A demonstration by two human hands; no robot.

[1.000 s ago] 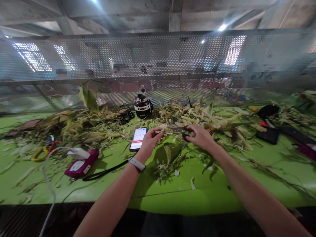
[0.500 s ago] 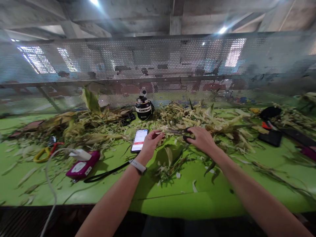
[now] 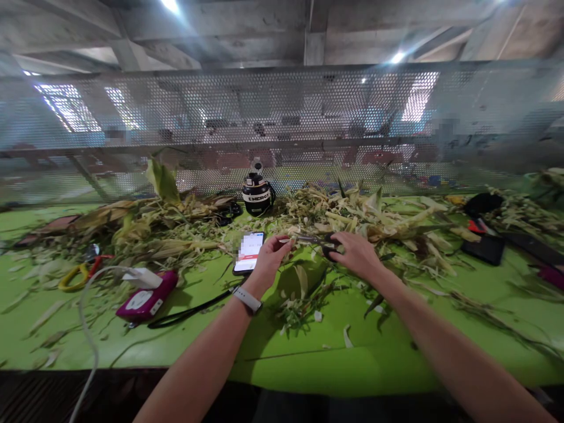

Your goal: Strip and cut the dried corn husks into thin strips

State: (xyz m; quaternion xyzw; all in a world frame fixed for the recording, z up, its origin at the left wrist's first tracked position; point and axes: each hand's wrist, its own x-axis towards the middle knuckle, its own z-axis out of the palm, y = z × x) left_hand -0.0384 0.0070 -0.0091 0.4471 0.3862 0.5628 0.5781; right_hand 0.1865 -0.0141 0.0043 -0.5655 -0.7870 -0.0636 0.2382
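**Pinching a pale plant piece point(image 3: 286, 240) just right of the phone point(image 3: 249, 252)**

Clamping that piece in the left hand point(image 3: 266, 260), grip together; wrapping the right hand point(image 3: 359, 256), grip closed, around the handles of the scissors point(image 3: 312, 239), farther right of the phone, with blades aimed phoneward. Seeing plant litter point(image 3: 383, 220) strewn across the green surface point(image 3: 317, 373) on both sides of the phone. Judging much already broken down, the held piece apparently unfinished; unable to tell the amount left.
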